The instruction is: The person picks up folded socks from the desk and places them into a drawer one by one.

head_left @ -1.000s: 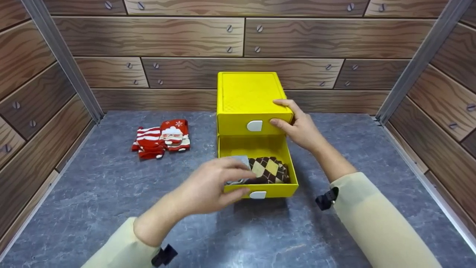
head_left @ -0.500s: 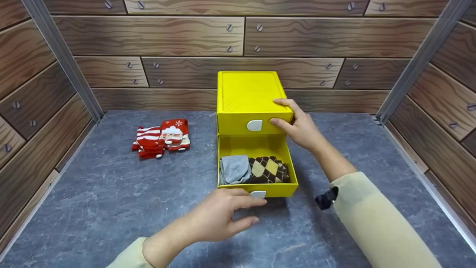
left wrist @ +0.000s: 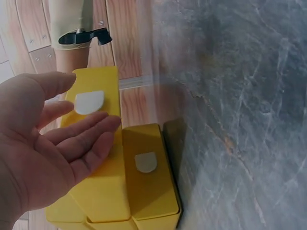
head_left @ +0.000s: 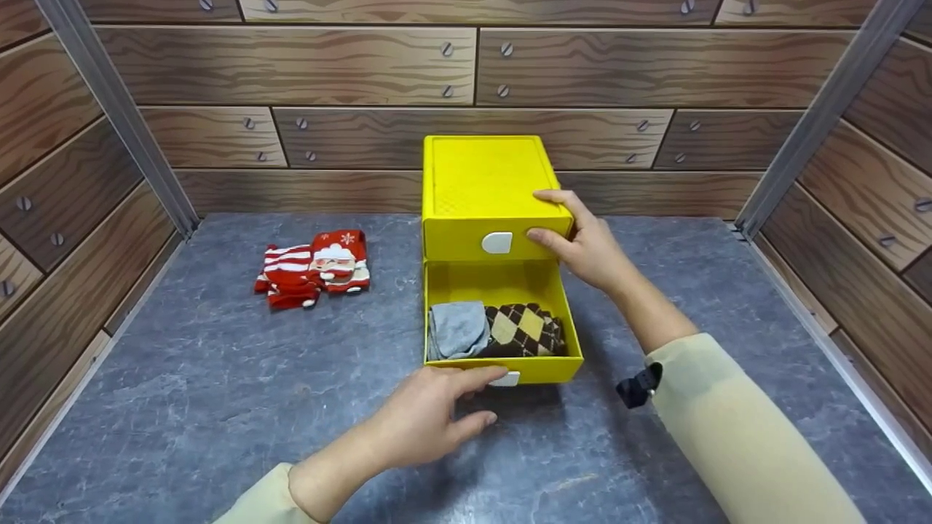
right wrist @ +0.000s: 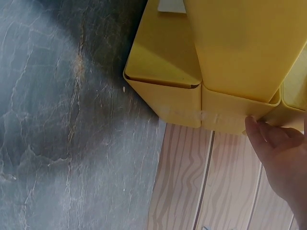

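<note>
A yellow drawer unit [head_left: 486, 178] with white tabs stands in the head view. One drawer [head_left: 539, 371] is pulled out toward me. It holds a folded grey sock bundle [head_left: 459, 330] on the left and a brown-and-yellow argyle sock bundle [head_left: 526, 330] on the right. My right hand [head_left: 593, 251] grips the unit's upper front right corner, thumb on the front face, index finger on top. My left hand [head_left: 426, 415] is at the open drawer's front, index finger by its tab [head_left: 507, 378], thumb apart. In the left wrist view those fingers are loosely extended, holding nothing.
Red-and-white socks with a Santa pattern [head_left: 317, 269] lie folded on the grey marbled table [head_left: 218, 407], left of the unit. In the left wrist view, a closed lower drawer [left wrist: 148, 187] shows beneath the pulled-out one. Wood-patterned walls [head_left: 306, 65] enclose the back and sides.
My left hand has drawn back from over the grey socks to the front of the open drawer, uncovering them. My right hand stays on the same corner, and the drawer has not moved.
</note>
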`<action>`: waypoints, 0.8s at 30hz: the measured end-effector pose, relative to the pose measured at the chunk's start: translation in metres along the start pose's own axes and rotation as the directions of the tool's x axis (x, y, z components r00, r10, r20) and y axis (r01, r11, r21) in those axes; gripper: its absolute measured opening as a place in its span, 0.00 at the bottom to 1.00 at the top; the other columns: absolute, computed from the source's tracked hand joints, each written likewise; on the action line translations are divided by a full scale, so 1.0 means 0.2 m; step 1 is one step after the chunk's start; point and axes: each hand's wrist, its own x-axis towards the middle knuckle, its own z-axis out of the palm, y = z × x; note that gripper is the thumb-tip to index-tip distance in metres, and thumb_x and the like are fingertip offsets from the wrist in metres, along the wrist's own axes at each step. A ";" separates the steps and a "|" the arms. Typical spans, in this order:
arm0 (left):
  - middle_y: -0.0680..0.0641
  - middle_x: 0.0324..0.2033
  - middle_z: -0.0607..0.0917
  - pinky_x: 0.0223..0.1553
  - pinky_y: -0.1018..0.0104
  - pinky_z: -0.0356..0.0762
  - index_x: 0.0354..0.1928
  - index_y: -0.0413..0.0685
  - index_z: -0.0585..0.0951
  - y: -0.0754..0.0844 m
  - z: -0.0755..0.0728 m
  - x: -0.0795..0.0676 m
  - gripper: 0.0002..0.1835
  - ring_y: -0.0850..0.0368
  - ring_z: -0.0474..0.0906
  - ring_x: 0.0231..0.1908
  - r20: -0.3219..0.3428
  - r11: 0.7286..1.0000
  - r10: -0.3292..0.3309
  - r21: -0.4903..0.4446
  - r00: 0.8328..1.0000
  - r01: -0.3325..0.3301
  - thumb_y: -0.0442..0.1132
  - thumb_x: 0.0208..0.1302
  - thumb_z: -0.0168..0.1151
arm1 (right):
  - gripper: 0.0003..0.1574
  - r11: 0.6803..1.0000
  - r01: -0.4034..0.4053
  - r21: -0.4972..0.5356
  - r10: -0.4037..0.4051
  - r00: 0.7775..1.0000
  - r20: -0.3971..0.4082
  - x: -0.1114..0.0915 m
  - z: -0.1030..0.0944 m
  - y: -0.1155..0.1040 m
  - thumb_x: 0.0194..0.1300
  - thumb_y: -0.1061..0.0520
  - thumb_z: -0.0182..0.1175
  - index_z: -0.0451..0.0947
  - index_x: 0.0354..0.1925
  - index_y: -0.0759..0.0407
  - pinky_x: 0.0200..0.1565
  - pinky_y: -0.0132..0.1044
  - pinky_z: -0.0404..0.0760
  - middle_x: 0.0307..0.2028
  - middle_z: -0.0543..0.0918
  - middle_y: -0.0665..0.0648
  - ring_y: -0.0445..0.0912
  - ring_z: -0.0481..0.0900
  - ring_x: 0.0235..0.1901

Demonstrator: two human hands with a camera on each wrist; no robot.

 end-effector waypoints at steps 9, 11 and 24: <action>0.54 0.55 0.82 0.47 0.60 0.81 0.64 0.55 0.76 -0.02 0.07 0.03 0.24 0.65 0.81 0.45 -0.064 0.978 -0.043 -0.206 0.997 0.029 0.43 0.66 0.64 | 0.36 1.000 0.019 0.007 -0.019 1.000 -0.002 -0.01 0.00 -0.01 0.67 0.48 0.62 0.62 0.69 0.49 0.41 0.46 0.77 0.52 0.74 0.64 0.52 0.75 0.42; 0.53 0.53 0.83 0.45 0.61 0.81 0.62 0.54 0.77 -0.02 0.09 0.03 0.22 0.65 0.81 0.44 -0.089 0.966 -0.061 -0.256 0.994 0.036 0.40 0.66 0.64 | 0.36 1.000 0.015 0.012 -0.016 1.000 0.002 -0.01 0.00 -0.01 0.67 0.48 0.62 0.62 0.69 0.49 0.41 0.46 0.77 0.52 0.74 0.64 0.52 0.75 0.42; 0.59 0.42 0.87 0.41 0.73 0.79 0.48 0.55 0.87 -0.03 0.17 0.09 0.18 0.66 0.82 0.38 -0.377 0.983 -0.055 -0.183 0.924 -0.016 0.27 0.61 0.63 | 0.35 1.000 0.015 0.004 -0.015 1.000 -0.009 -0.01 0.00 -0.02 0.67 0.48 0.62 0.63 0.69 0.49 0.41 0.47 0.77 0.52 0.74 0.64 0.53 0.75 0.43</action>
